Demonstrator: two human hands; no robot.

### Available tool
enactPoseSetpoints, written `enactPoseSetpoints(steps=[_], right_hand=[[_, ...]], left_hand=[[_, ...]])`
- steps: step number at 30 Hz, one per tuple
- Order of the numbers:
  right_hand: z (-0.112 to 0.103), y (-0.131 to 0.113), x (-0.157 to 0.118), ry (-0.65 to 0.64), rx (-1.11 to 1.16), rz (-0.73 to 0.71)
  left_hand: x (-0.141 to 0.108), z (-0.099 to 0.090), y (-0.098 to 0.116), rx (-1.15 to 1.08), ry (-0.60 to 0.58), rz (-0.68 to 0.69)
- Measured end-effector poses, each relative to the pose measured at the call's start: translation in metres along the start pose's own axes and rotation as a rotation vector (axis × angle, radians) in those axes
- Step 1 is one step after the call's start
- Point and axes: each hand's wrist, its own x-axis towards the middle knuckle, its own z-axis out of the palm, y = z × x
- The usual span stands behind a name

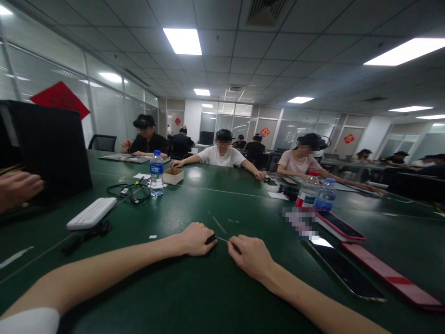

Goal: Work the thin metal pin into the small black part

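Over the middle of the green table (187, 287), my left hand (197, 239) is closed round a small black object (210, 239). A thin, light strand (221, 239) runs from it across a short gap to my right hand (251, 255). The fingers of my right hand are curled round a second small dark piece (237, 248). Both hands are low at the table, knuckles up, and do not touch each other. What exactly the dark pieces are is too small to tell.
Left of my hands lie a white power strip (92, 213), a black cable (134, 192), a water bottle (156, 174) and a small box (173, 176). Phones (344, 269) and two bottles (325, 195) stand or lie at the right. Another person's hand (21, 190) is at far left; people sit opposite.
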Motion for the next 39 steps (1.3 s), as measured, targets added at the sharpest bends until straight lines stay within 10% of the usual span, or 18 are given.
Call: enactPoseSetpoints(steps=[18,25,32,39], right_hand=[[0.003,0.009,-0.001,0.054,0.016,-0.119],[0.004,-0.001,-0.005,0.044,-0.027,-0.403],[0.0,-0.003,-0.001,0.023,-0.033,-0.042],[-0.003,-0.008,-0.001,-0.016,-0.037,0.026]], left_hand=[[-0.003,0.003,-0.003,0.03,0.036,0.011],[0.0,0.001,-0.001,0.06,-0.007,-0.034],[-0.001,0.002,-0.001,0.05,0.001,-0.022],[0.0,0.003,-0.001,0.037,0.024,-0.002]])
